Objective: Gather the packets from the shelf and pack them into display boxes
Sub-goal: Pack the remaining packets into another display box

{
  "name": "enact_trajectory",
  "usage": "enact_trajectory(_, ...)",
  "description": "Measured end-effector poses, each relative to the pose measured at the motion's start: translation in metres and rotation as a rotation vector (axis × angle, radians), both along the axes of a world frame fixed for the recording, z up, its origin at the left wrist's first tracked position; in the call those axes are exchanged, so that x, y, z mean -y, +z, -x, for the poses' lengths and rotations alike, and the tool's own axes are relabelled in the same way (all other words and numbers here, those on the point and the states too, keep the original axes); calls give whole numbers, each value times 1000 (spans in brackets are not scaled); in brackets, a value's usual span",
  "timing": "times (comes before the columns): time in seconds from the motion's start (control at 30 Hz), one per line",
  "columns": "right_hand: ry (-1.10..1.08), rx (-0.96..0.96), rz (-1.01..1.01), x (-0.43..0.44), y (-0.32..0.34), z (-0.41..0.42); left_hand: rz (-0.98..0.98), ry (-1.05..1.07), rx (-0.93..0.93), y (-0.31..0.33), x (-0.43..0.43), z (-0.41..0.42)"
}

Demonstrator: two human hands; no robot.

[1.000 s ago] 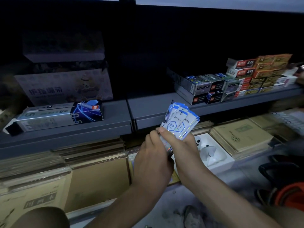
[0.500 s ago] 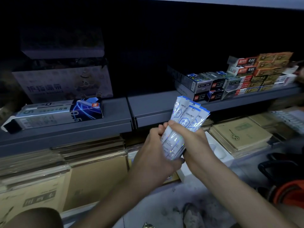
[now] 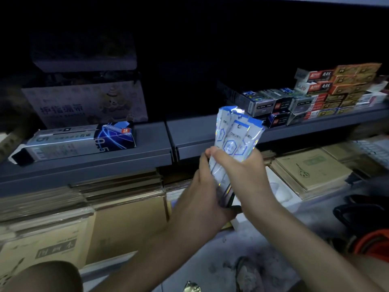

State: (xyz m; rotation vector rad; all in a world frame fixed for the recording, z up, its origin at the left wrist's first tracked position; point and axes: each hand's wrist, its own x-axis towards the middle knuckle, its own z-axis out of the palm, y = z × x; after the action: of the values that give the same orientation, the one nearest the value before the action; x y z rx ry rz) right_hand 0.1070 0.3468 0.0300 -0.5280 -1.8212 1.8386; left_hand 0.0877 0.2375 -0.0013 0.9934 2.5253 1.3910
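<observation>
The packets [image 3: 233, 142] are a small bundle of long, narrow sachets. Their long axis stands almost upright and leans a little to the right at the top. The ends with the blue band point up and the lower ends are hidden between the two hands. At the top the packets spread out a little like a fan. Each one is white with a blue strip on the upper end, a blue hexagon print in the middle and shiny rainbow-coloured edges. The small text on them is not readable. The right hand [image 3: 242, 171] grasps the middle of the bundle, with the thumb lying across the front. The left hand [image 3: 207, 192] grasps the lower part from the left side, fingers curled around it. The bundle is held in the air in front of the front edge of the grey shelf [image 3: 151, 140], just right of the seam between its two boards. On the left board a long box [image 3: 80, 142] printed "0.5" lies on its side near the front edge, with a pale carton [image 3: 88, 104] behind it. At the right end of the shelf there is a pile of small boxes [image 3: 315, 95]. Below the shelf lie flat brown cardboard packs [image 3: 126, 224].
</observation>
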Motion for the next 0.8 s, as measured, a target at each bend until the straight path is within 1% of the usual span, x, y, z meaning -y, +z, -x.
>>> enact_trajectory(0.07,-81,30,-76,12,-9,2,-18,25,-56,-4,-4,-4)
enact_trajectory(0.13,-122,47,-99,20,-13,4,25,113,-163,-3,-5,-6)
enact_trajectory(0.23,-115,11,-95,26,-11,8,62,201,-261,3,-6,-5)
enact_trajectory(0.3,-76,5,-115,27,-10,10,19,212,-246,3,-5,-5)
enact_trajectory(0.4,9,72,-180,26,-9,9,-71,219,-173,-1,1,1)
enact_trajectory(0.47,85,136,-207,25,-6,7,-157,177,-37,-1,6,10)
enact_trajectory(0.53,195,166,-216,22,2,3,-251,112,153,2,11,20)
enact_trajectory(0.6,306,173,-194,17,13,-2,-380,54,438,11,20,27)
enact_trajectory(0.67,331,139,-125,8,22,-5,-510,-11,743,21,33,30)
enact_trajectory(0.73,338,118,-49,-1,27,-4,-569,-141,980,27,44,34)
enact_trajectory(0.8,435,145,16,-8,28,-1,-565,-317,1122,29,52,34)
